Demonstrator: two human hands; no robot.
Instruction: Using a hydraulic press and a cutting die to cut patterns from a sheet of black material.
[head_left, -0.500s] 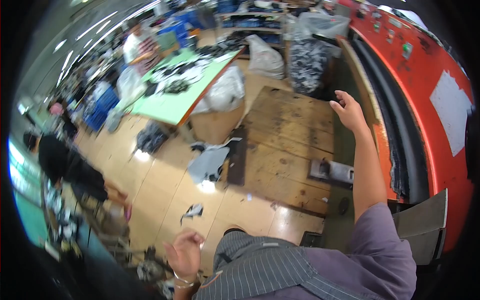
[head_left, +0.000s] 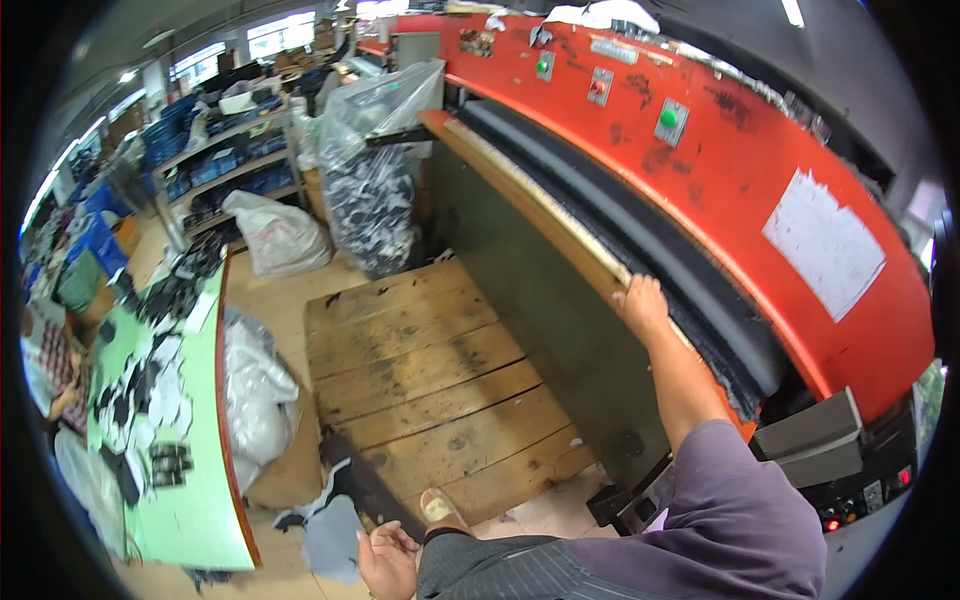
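My right hand (head_left: 643, 306) rests on the wooden board (head_left: 560, 235) along the front edge of a large red machine (head_left: 720, 150). Its fingers curl over the board's top edge. Behind that edge runs a long dark grey padded bed or roller (head_left: 640, 210). Low in front of me hangs my left hand (head_left: 388, 560), empty, with fingers loosely bent and apart. It is nearest to a grey sheet scrap (head_left: 334, 540) on the floor. My foot in a light slipper (head_left: 437, 506) is at the edge of a wooden plank platform (head_left: 430, 400).
On the left stands a green-topped table (head_left: 190, 530) with black and white cut pieces. Beyond the platform are a clear bag of scraps (head_left: 370, 200), a white sack (head_left: 275, 235) and a shelf rack (head_left: 225, 165). Green buttons (head_left: 669, 118) and lit controls (head_left: 833, 524) are on the machine.
My view has swung right toward the red machine, and the green table now sits at the left. My right hand, raised in the air before, now lies on the board edge. The left stays empty.
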